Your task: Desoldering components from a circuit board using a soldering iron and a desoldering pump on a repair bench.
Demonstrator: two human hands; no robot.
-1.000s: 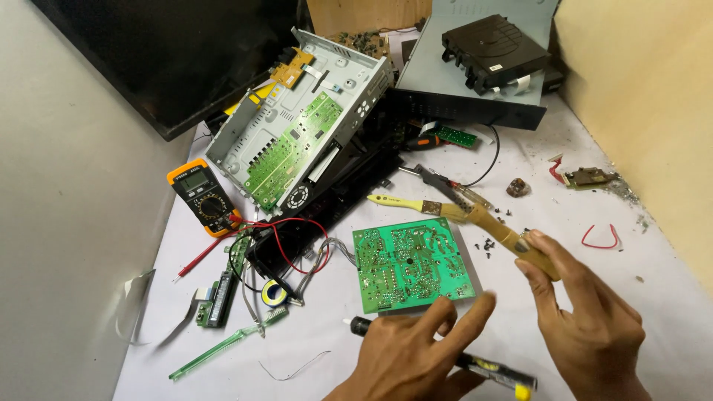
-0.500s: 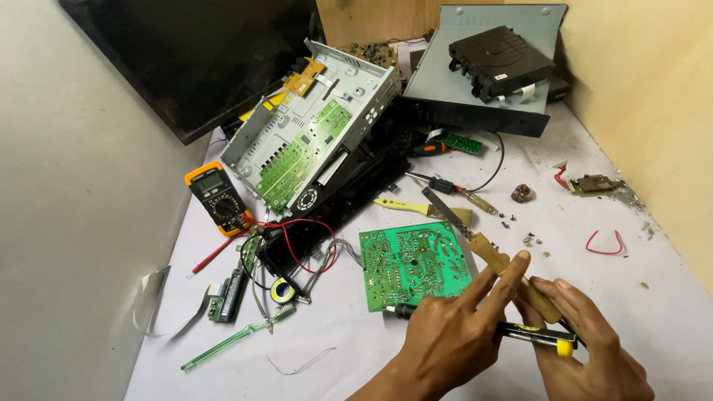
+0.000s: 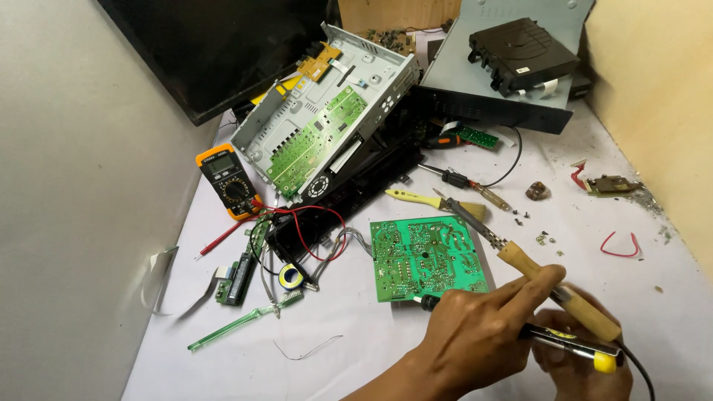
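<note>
In the head view, bare white tabletop lies open at lower left, hemmed by a grey wall on the left edge and a yellow wall at upper right. At lower right the left hand curls around a wooden-handled soldering iron, its metal tip slanting up-left over the green circuit board (solder side up, lying flat at centre). The right hand, mostly hidden, seems to grip a yellow-ended screwdriver.
</note>
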